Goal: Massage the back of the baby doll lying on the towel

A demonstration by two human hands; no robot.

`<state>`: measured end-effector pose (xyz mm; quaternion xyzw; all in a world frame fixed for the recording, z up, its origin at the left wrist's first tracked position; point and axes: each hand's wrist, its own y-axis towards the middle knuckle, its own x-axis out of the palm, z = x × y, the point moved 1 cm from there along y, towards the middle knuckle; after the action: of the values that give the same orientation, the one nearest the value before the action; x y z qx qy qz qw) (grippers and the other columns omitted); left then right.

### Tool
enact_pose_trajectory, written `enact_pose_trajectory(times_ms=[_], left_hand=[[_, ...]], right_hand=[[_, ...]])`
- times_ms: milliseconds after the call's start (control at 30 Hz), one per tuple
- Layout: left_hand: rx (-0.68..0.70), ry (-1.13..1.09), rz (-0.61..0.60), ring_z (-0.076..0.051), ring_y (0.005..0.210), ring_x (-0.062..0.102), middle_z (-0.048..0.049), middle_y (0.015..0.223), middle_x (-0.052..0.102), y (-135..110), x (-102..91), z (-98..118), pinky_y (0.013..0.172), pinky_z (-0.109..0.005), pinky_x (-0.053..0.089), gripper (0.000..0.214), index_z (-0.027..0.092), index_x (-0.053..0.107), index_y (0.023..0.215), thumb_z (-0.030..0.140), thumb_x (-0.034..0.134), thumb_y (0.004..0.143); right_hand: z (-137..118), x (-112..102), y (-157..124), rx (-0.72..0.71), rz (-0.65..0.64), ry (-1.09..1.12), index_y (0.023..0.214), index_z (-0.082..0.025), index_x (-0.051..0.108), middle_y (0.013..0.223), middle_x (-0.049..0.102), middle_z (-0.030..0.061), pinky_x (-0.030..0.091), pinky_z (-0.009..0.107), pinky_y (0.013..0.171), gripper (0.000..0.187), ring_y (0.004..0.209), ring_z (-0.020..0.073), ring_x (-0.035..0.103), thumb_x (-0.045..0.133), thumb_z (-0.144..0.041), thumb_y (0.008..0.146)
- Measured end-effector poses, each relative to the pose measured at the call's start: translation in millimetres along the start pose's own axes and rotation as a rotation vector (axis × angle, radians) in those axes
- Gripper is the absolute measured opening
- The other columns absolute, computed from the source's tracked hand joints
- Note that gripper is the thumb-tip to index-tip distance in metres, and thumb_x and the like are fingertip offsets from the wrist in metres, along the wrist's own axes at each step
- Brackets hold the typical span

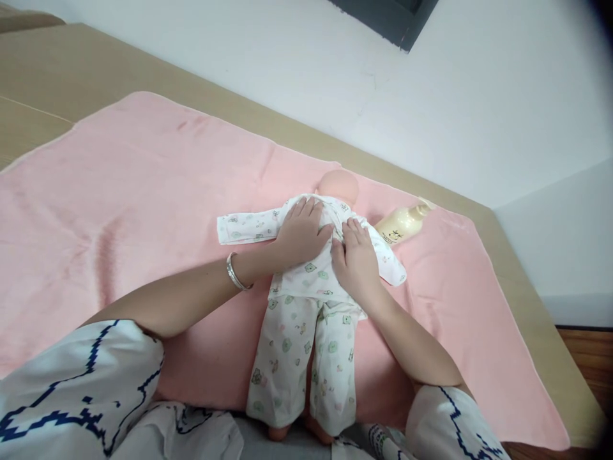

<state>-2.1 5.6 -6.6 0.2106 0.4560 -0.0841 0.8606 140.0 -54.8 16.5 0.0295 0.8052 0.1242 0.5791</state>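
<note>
White short sleeves are being worn on both arms. The left sleeve [71, 377] is being crossed by a dark blue, stepped, pixel-like line. The same blue stepped line is being carried on the right sleeve [450, 425]. Both forearms are being left bare below the sleeves. A thin silver-coloured bangle [236, 273] is being worn on the wrist behind the left grip [301, 231].

The left hand [302, 231] and right hand [357, 262] cover the chest of the doll [299, 348], whose face is out of sight. The label on the cream bottle [402, 223] is too small to read, and its base is perhaps behind the sleeve [390, 265].
</note>
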Motion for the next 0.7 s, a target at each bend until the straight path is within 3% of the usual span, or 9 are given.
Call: enact_pose_trajectory(times_ms=[200,433,533,700], left_hand=[[-0.007,0.084,-0.008,-0.037,0.152,0.031,-0.0262,0.159,0.04,-9.2,-6.1,11.6,0.126,-0.053,0.024,0.061,-0.003,0.041,0.149,0.036,0.038,0.102],[0.147,0.146,0.008,-0.037,0.152,0.032,-0.0242,0.158,0.041,-36.8,-10.5,33.3,0.126,-0.054,0.024,0.056,0.001,0.045,0.148,0.032,0.04,0.101],[0.132,0.134,-0.008,-0.036,0.152,0.033,-0.0229,0.158,0.042,-32.8,-11.6,30.7,0.126,-0.056,0.024,0.055,0.003,0.047,0.147,0.034,0.04,0.101],[0.087,0.099,-0.021,-0.033,0.149,0.038,-0.0185,0.156,0.047,-6.4,-12.3,10.7,0.125,-0.057,0.025,0.053,0.005,0.05,0.145,0.033,0.031,0.104]], right_hand=[[9.8,1.7,7.1,-0.056,-0.013,0.031,0.147,-0.003,0.048,0.157,0.046,0.0204,0.023,0.054,0.128,0.058,0.153,0.0298,0.035,0.031,-0.033,0.101],[29.4,-0.3,27.9,-0.015,-0.024,0.05,0.147,-0.007,0.048,0.158,0.045,0.0208,0.025,0.057,0.125,0.057,0.152,0.0309,0.036,0.032,-0.04,0.103],[24.1,-2.0,21.6,0.028,-0.002,-0.023,0.143,-0.002,0.051,0.155,0.046,0.0258,0.027,0.058,0.124,0.059,0.151,0.0349,0.037,0.031,-0.041,0.103],[7.2,-6.6,4.6,0.019,0.041,-0.071,0.133,-0.004,0.06,0.148,0.056,0.0249,0.032,0.057,0.122,0.052,0.146,0.0362,0.045,0.037,-0.038,0.102]])
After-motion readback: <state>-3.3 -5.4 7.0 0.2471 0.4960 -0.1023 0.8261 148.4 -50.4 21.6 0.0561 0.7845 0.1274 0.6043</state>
